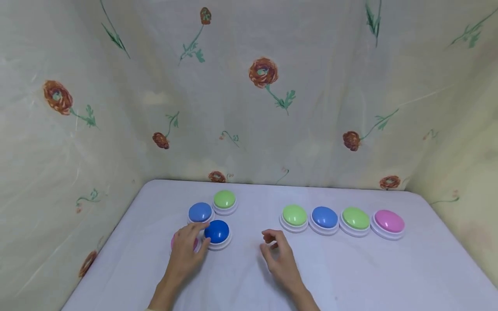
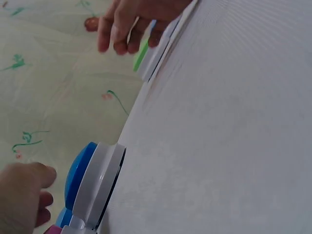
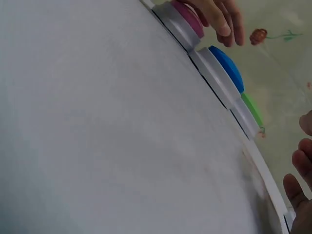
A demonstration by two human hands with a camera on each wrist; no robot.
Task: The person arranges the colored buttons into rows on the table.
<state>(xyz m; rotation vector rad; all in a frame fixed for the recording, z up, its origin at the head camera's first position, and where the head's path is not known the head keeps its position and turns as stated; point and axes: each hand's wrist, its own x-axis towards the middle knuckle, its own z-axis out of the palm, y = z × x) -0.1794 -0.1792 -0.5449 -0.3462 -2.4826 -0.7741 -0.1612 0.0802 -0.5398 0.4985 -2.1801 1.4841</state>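
Bare forearms (image 1: 165, 289) come up from the bottom edge of the frame over a white-covered surface (image 1: 237, 280). Right of the bottom centre, the right hand (image 1: 281, 261) hovers with its fingers bent and thumb set apart, holding nothing. Left of centre, the left hand (image 1: 186, 248) is spread loosely, its fingers and thumb apart and clasping nothing; in the left wrist view a gap shows between it and the dark blue button (image 1: 216, 232). Partly hidden beneath this hand is a pink button (image 3: 191, 19).

Just right of the left hand, the dark blue button sits flat, its dome pointing up and its white base down. From above it is round, about equally wide every way. Edge-on in the left wrist view, its base slants steeply up to the right and its dome faces left.

Past it stands a lighter blue button (image 1: 200, 212), dome up. On the right of the frame, a near-level row runs left to right, dipping slightly: green button (image 1: 294, 215), medium blue button (image 1: 324, 217), second green button (image 1: 355, 218) and bright pink button (image 1: 390, 221), all domes up. Farther back, left of centre, is another green button (image 1: 224, 199). Flower-printed cloth (image 1: 311, 108) hangs behind.
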